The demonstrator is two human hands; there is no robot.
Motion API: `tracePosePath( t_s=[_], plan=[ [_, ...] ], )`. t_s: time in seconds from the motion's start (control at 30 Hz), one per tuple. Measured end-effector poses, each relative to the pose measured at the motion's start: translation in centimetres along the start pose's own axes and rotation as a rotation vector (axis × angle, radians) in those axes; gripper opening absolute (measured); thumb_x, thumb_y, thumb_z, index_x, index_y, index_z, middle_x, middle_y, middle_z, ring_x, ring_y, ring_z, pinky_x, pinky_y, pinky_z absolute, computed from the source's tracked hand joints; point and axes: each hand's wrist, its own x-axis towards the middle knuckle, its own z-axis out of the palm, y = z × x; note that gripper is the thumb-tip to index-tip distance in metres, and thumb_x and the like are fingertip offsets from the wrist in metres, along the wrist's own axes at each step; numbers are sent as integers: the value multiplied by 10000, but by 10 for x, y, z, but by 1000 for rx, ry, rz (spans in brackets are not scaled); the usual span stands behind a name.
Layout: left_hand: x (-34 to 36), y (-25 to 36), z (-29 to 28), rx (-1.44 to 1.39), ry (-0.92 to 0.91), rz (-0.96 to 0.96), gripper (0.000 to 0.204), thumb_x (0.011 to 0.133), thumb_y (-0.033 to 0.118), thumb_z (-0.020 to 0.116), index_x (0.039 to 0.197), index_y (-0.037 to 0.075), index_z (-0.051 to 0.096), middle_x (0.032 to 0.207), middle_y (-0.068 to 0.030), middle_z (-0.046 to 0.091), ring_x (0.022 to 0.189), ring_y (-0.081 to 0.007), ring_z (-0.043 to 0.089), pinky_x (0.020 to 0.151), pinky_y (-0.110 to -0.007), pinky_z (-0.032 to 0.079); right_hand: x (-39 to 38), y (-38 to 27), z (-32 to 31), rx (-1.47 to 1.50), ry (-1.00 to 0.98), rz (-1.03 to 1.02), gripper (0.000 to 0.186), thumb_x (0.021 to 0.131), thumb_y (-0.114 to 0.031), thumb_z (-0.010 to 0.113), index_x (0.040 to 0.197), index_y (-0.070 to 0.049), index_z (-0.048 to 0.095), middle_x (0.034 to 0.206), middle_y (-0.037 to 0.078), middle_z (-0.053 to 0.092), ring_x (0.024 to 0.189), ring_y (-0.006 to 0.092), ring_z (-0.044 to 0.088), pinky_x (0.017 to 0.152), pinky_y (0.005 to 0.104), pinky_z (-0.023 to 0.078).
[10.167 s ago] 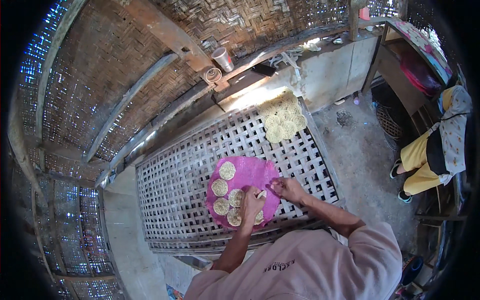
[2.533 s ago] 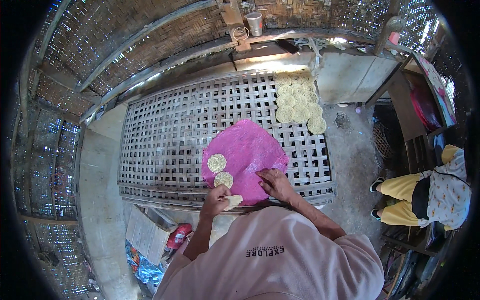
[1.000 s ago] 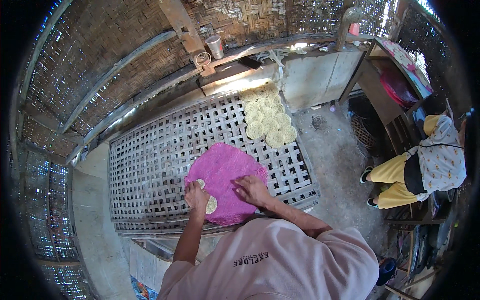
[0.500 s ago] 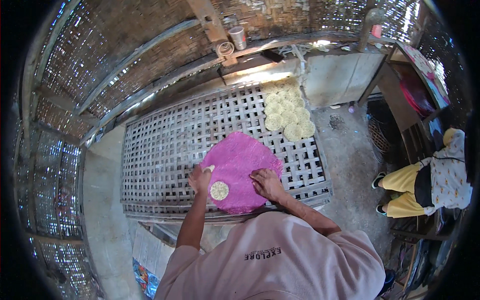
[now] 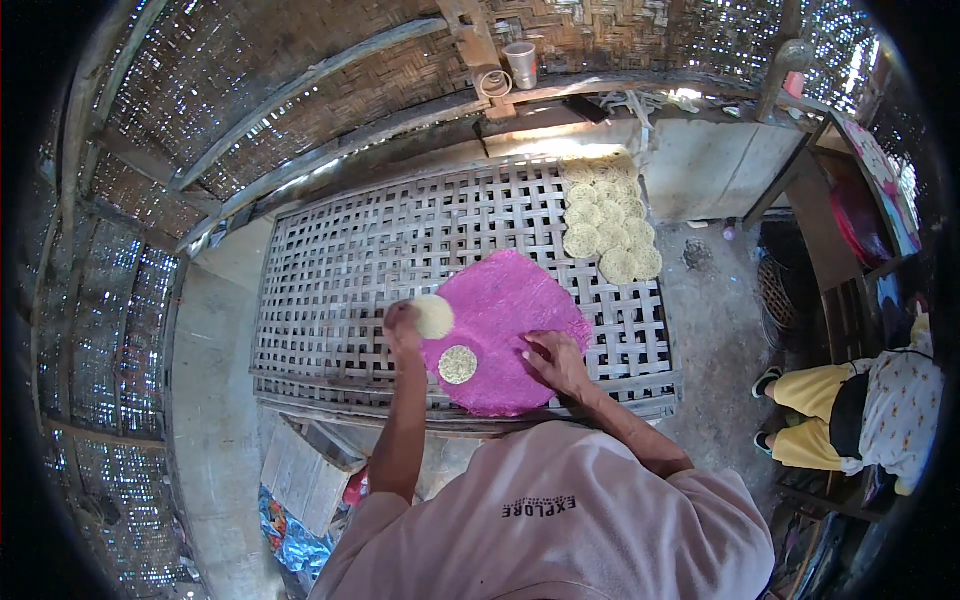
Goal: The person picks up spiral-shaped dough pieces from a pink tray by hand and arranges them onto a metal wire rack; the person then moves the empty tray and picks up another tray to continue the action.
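- Moved since half a second ago: our left hand (image 5: 404,322) has lifted off the pink woven mat (image 5: 505,320) and now carries one pale round cracker (image 5: 434,316) over the mat's left edge; a single cracker remains lying on the mat (image 5: 458,364), where ten seconds ago we counted several.
- Left hand: closed, fingers pinched on the rim of the lifted cracker.
- Right hand (image 5: 556,361): open, palm down, pressing the mat's near right part; it grips nothing.
- Handling, in our judgement: the discs look thin and brittle, so we would hold each by its edge and lay it flat without bending, keeping the right hand down so the mat does not slide.
- Bamboo lattice rack (image 5: 330,300): bears the mat near its front rail and a batch of laid-out crackers (image 5: 606,217), overlapping, at its far right corner.
- Ledge behind: an upright cup (image 5: 520,63); contents cannot be seen.
- At right: another person seated (image 5: 870,415), well apart from the rack.
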Motion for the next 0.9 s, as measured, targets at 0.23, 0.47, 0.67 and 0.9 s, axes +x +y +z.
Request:
tracePosePath(
  t_s=[0.23, 0.47, 0.67, 0.9],
  plan=[
    [-95, 27, 73, 80, -625, -353, 307, 907, 56, 602, 1212, 30, 591, 1041, -82, 676, 894, -146, 631, 753, -282, 531, 30, -10, -1, 1080, -34, 512, 346, 902, -116, 679, 1203, 24, 583, 1003, 96, 677, 901, 147, 642, 759, 296, 546],
    [-100, 10, -3, 1132, -571, 268, 523, 830, 48, 629, 1332, -24, 503, 1344, -231, 532, 1249, -389, 502, 1066, -422, 399, 57, 39, -33, 1001, 213, 604, 200, 876, 3, 590, 1075, 20, 605, 936, 91, 669, 773, 182, 653, 704, 322, 550],
    [-105, -12, -35, 1179, -632, 400, 598, 744, -16, 611, 1334, -7, 512, 1394, -222, 480, 1314, -399, 419, 1109, -433, 340, 109, 91, -56, 444, 397, 310, 292, 842, 10, 559, 1130, -2, 604, 937, 123, 691, 893, 275, 664, 813, 353, 521],
    [-99, 7, -31, 1188, -582, 297, 651, 666, 23, 660, 1302, 17, 518, 1287, -189, 492, 1224, -394, 453, 1036, -458, 389, 111, 78, -72, -424, 407, 96, 349, 806, -98, 616, 1152, -54, 635, 968, 178, 657, 877, 375, 617, 774, 462, 496]
  ],
)
